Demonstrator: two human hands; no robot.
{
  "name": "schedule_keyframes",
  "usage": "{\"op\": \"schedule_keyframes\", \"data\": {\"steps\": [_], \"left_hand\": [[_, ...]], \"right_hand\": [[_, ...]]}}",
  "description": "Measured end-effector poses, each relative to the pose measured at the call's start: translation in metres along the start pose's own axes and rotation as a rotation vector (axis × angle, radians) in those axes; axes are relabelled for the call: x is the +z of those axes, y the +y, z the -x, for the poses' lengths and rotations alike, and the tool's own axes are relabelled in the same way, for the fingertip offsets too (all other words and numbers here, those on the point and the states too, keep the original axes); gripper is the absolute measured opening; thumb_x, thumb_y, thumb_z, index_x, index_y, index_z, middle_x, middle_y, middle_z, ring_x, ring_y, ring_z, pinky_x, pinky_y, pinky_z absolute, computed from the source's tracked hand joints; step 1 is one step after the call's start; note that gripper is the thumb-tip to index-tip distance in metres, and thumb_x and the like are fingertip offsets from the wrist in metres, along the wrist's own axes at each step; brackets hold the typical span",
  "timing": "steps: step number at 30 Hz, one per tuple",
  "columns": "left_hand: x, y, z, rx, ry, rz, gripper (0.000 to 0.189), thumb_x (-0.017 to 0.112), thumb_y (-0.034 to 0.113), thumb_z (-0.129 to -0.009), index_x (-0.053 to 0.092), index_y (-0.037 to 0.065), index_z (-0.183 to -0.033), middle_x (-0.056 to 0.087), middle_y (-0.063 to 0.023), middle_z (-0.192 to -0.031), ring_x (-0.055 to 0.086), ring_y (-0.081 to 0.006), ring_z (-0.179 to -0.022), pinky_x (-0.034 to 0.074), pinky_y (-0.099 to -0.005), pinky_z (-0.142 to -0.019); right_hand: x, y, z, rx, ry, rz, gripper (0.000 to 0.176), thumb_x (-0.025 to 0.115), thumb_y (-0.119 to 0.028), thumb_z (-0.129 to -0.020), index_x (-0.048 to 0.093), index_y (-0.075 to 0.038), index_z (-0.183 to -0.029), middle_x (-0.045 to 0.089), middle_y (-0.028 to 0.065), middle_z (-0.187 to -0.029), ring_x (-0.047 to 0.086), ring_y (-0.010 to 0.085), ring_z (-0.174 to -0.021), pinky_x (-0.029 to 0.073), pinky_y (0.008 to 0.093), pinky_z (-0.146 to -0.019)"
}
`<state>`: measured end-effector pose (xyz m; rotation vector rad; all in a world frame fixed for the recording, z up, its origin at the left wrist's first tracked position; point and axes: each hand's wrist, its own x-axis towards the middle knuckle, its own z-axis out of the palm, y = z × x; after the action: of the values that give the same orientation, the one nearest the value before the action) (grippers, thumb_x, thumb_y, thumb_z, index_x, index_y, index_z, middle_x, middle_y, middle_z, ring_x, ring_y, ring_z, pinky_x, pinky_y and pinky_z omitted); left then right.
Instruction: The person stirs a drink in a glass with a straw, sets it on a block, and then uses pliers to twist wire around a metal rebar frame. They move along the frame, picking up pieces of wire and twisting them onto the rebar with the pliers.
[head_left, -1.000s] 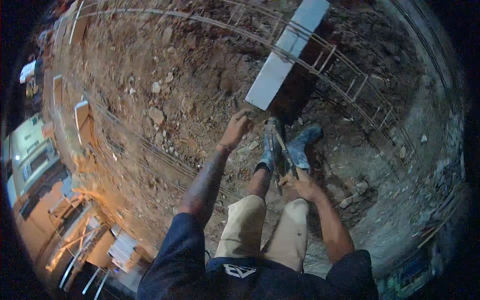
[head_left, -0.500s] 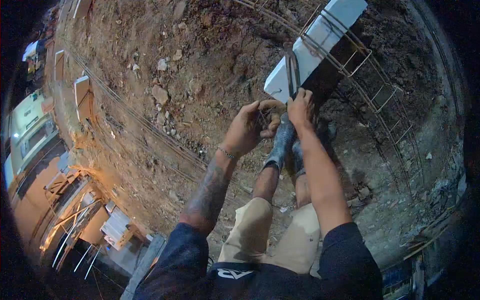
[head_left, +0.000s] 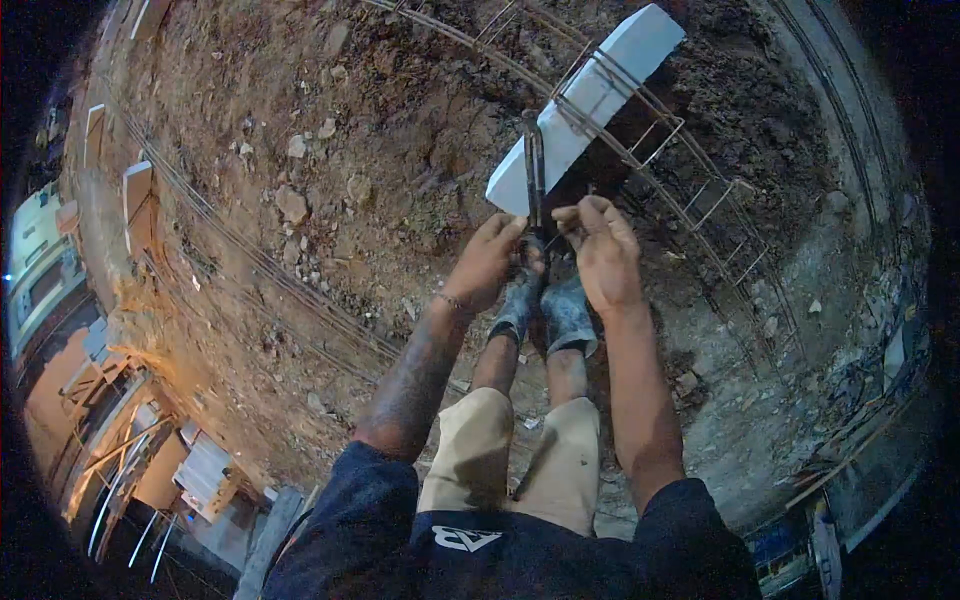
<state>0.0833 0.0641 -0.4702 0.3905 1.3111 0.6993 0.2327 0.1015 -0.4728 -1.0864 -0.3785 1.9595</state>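
Observation:
Near the middle, my left hand (head_left: pixel 488 262) is closed, its fingertips beside the lower end of a dark metal piece (head_left: pixel 533 165) with two long, narrow legs. Whether it grips that piece or something smaller is hidden. To the right, my right hand (head_left: pixel 606 252) is raised with thumb and fingers pinched together; anything between them is too small to make out. The dark piece lies across the near part of a long white block (head_left: pixel 585 110). A rebar cage (head_left: pixel 640 150) of long bars and square stirrups crosses over the block's farther part.
My boots (head_left: pixel 568 312) stand on rough soil just below my hands. Loose stones (head_left: pixel 292 205) and long thin bars (head_left: pixel 250 255) lie to the left. More white-faced blocks (head_left: pixel 138 205) stand at the far left. Planks and a lit structure (head_left: pixel 150 440) are at lower left.
My right hand has come off the lower end of the dark metal piece and moved right, fingers pinched. My left hand has moved close to that end. The view has shifted slightly.

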Motion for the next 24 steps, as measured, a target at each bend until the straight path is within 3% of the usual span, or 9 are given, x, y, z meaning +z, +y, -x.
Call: {"op": "schedule_keyframes", "data": {"steps": [4,7,11,14,16,18,20,22,24], "left_hand": [[0.003,-0.021,-0.01,-0.354,-0.092,0.441,0.028,0.046,0.024,-0.085,0.046,0.0,-0.098,0.055,-0.011,-0.094,0.053,-0.015,-0.087,0.043,-0.0241,-0.069],[0.031,-0.021,-0.002,0.331,0.121,-0.702,0.035,0.051,0.02,-0.082,0.044,-0.001,-0.109,0.053,-0.0112,-0.102,0.051,-0.0197,-0.094,0.04,-0.03,-0.082],[0.064,0.017,0.013,0.342,-0.35,-0.246,0.056,0.06,0.027,-0.075,0.038,0.0,-0.118,0.047,-0.0155,-0.113,0.046,-0.0198,-0.103,0.035,-0.0313,-0.088],[0.075,0.016,0.02,0.493,-0.396,-0.636,0.055,0.06,0.03,-0.074,0.04,0.0,-0.116,0.05,-0.0152,-0.107,0.048,-0.0194,-0.099,0.037,-0.0308,-0.086],[0.084,0.012,0.031,0.436,-0.431,-0.648,0.051,0.056,0.031,-0.077,0.042,0.0,-0.115,0.053,-0.0138,-0.1,0.051,-0.0186,-0.092,0.04,-0.0301,-0.081],[0.093,0.013,0.041,0.046,-0.399,-0.514,0.046,0.051,0.031,-0.082,0.042,0.0,-0.114,0.055,-0.0124,-0.093,0.053,-0.0185,-0.084,0.041,-0.03,-0.077],[0.092,-0.031,0.03,0.193,-0.443,-0.481,0.037,0.046,0.029,-0.084,0.045,-0.001,-0.106,0.054,-0.0105,-0.084,0.052,-0.0159,-0.073,0.043,-0.0278,-0.067],[0.098,-0.053,0.025,-0.464,-0.879,0.865,0.029,0.044,0.027,-0.084,0.047,0.0,-0.095,0.05,-0.0077,-0.074,0.047,-0.0131,-0.062,0.04,-0.0242,-0.058],[0.106,-0.054,0.036,-0.501,-0.822,0.878,0.027,0.042,0.027,-0.085,0.047,0.001,-0.091,0.047,-0.006,-0.07,0.044,-0.012,-0.058,0.038,-0.0224,-0.055]], "right_hand": [[-0.012,-0.028,0.013,0.085,0.06,0.004,0.015,0.052,-0.019,-0.083,0.048,-0.007,-0.09,0.056,0.0046,-0.08,0.054,0.0138,-0.077,0.045,0.0281,-0.069],[-0.031,-0.031,0.022,0.104,0.143,-0.1,0.015,0.053,-0.02,-0.082,0.05,-0.006,-0.087,0.057,0.0056,-0.08,0.056,0.0144,-0.072,0.047,0.0271,-0.063],[-0.049,-0.039,0.028,0.104,0.233,-0.27,0.015,0.054,-0.018,-0.082,0.049,-0.005,-0.088,0.057,0.0073,-0.081,0.057,0.0161,-0.071,0.049,0.0281,-0.063],[-0.055,-0.049,0.035,0.004,0.317,-0.288,0.013,0.054,-0.017,-0.082,0.048,-0.006,-0.088,0.056,0.0061,-0.078,0.056,0.0163,-0.071,0.049,0.0286,-0.064],[-0.049,-0.053,0.041,-0.109,0.36,-0.269,0.012,0.053,-0.017,-0.082,0.047,-0.007,-0.086,0.054,0.005,-0.076,0.056,0.0156,-0.069,0.049,0.0285,-0.061],[-0.051,-0.055,0.048,-0.21,0.397,-0.25,0.011,0.053,-0.017,-0.082,0.046,-0.008,-0.085,0.053,0.0039,-0.074,0.055,0.0148,-0.066,0.049,0.0284,-0.058],[-0.061,-0.056,0.052,-0.277,0.401,-0.071,0.011,0.052,-0.016,-0.083,0.043,-0.01,-0.082,0.05,0.0026,-0.071,0.049,0.0107,-0.056,0.043,0.0252,-0.047],[-0.067,-0.061,0.056,-0.318,0.366,-0.064,0.011,0.052,-0.016,-0.083,0.043,-0.01,-0.082,0.05,0.0025,-0.071,0.045,0.0089,-0.053,0.039,0.0234,-0.044],[-0.07,-0.067,0.061,-0.356,0.331,-0.057,0.011,0.051,-0.016,-0.084,0.042,-0.01,-0.082,0.05,0.0025,-0.071,0.041,0.0072,-0.05,0.035,0.0216,-0.041]]}}
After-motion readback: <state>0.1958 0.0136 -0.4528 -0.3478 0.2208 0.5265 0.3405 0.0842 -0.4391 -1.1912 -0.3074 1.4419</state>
